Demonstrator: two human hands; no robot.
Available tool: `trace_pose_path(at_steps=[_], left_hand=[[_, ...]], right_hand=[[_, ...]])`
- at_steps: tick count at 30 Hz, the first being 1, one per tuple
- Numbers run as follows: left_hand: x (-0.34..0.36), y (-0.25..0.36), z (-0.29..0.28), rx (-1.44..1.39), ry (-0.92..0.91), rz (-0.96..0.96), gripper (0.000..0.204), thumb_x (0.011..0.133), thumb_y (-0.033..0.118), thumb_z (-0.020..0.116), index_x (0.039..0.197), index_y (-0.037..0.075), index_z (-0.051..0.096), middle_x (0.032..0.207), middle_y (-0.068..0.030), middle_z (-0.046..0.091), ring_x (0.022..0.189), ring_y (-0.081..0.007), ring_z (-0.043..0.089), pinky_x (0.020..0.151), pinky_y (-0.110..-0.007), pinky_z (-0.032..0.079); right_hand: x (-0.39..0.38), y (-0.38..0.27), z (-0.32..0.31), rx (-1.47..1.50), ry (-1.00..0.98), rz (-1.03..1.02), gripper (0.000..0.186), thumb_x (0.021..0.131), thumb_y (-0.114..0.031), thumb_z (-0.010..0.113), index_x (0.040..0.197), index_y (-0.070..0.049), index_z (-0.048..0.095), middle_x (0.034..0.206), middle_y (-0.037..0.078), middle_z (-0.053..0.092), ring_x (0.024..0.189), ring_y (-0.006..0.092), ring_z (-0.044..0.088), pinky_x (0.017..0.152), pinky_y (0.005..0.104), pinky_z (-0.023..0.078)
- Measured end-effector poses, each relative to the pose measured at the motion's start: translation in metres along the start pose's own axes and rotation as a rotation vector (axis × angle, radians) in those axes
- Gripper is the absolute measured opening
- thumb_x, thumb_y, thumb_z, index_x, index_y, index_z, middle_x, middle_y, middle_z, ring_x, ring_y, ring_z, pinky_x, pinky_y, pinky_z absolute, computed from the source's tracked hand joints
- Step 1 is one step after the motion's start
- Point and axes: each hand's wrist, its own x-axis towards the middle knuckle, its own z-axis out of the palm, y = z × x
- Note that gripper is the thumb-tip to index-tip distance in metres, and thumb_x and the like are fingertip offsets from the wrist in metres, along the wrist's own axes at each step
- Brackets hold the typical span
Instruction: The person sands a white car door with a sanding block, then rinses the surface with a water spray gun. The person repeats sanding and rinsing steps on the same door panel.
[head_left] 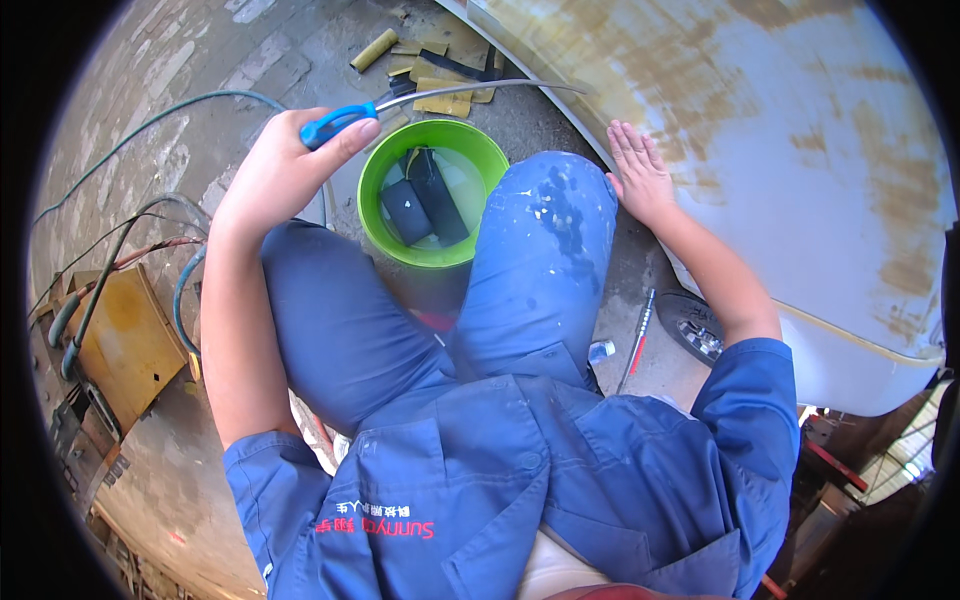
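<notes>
My left hand (310,160) is closed around a blue air blow gun (342,124) with a long thin nozzle. The nozzle reaches right, its tip near the edge of a large pale panel (740,150) with brownish-yellow patches. My right hand (642,172) lies flat near that edge, fingers stretched out; it holds nothing. Between my knees and the panel stands a green bucket (372,228) of cloudy water with dark blocks (435,195) in it. A blue-green hose (190,100) runs toward my left hand, where the join is hidden.
Beyond the bucket lie yellowish sandpaper pieces (445,100), black strips and a small roll (374,50). At left, several hoses (85,300) hang by a rusty yellow metal box (130,345). On the right floor are a red-and-silver rod (638,340) and a dark round wheel-like object (692,325).
</notes>
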Motion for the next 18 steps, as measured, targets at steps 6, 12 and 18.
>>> trace_pose_path(at_steps=[6, 12, 18], left_hand=[[0.009, 0.010, 0.016, 0.093, -0.005, 0.030, 0.057, 0.095, 0.055, 0.072, 0.094, -0.002, 0.074, 0.067, -0.0029, 0.058, 0.064, -0.0125, 0.051, 0.062, -0.035, 0.046], [0.009, 0.009, 0.011, 0.217, 0.094, -0.044, 0.059, 0.094, 0.056, 0.072, 0.089, -0.002, 0.074, 0.063, -0.0086, 0.059, 0.059, -0.0180, 0.054, 0.062, -0.037, 0.049], [0.007, 0.006, 0.013, 0.097, 0.078, -0.023, 0.058, 0.096, 0.056, 0.071, 0.085, -0.001, 0.069, 0.065, -0.0005, 0.050, 0.064, -0.0118, 0.044, 0.059, -0.036, 0.042]], right_hand=[[-0.007, -0.005, 0.005, 0.086, 0.072, 0.128, 0.085, 0.102, -0.052, 0.048, 0.168, -0.006, 0.019, 0.177, 0.009, 0.009, 0.164, 0.0260, -0.001, 0.130, 0.0460, -0.010], [0.010, 0.000, -0.010, 0.060, 0.162, 0.137, 0.086, 0.100, -0.053, 0.051, 0.167, -0.005, 0.022, 0.177, 0.010, 0.012, 0.164, 0.0275, 0.000, 0.130, 0.0466, -0.010], [0.047, -0.004, -0.030, 0.054, 0.228, 0.134, 0.088, 0.099, -0.052, 0.054, 0.166, -0.004, 0.024, 0.176, 0.009, 0.016, 0.164, 0.0262, 0.004, 0.130, 0.0465, -0.009]])
